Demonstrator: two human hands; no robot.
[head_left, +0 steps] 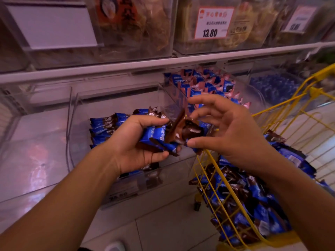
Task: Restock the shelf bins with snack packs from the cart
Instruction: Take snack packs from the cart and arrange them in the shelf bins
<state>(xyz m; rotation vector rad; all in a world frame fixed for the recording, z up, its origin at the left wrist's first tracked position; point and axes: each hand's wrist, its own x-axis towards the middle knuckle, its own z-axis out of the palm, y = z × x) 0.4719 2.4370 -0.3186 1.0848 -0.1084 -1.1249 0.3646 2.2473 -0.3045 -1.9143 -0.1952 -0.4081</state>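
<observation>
Snack packs [154,136]: your left hand [137,142] is gripping a bunch over the clear bin [76,124], while your right hand [224,131], at three o'clock, is pinching one pack to square it.

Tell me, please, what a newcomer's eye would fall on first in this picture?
Probably the left hand gripping a bunch of blue snack packs at centre, over a clear bin, with the right hand spread beside them. Next, the yellow cart at right, heaped with the same packs.
</observation>
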